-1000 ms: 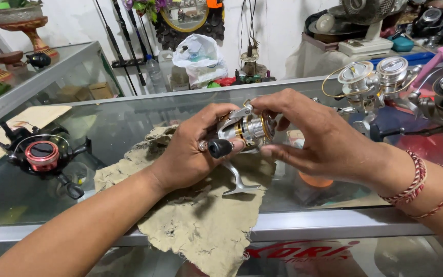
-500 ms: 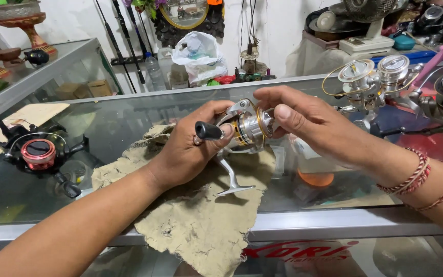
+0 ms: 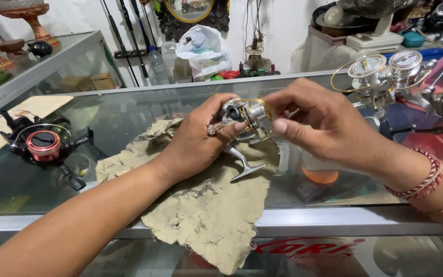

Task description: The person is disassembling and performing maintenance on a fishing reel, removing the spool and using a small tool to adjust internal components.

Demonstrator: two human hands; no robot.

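A worn cloth (image 3: 201, 205) lies on the glass surface (image 3: 129, 107), and just above it the left hand (image 3: 201, 141) grips a silver reel (image 3: 244, 115) while the right hand (image 3: 319, 120) pinches its gold end, with a black and red reel (image 3: 42, 143) off to the left and more silver reels (image 3: 385, 72) farther back on the right.

White plastic bag (image 3: 202, 50) behind counter; red sticker (image 3: 309, 248) on counter front.
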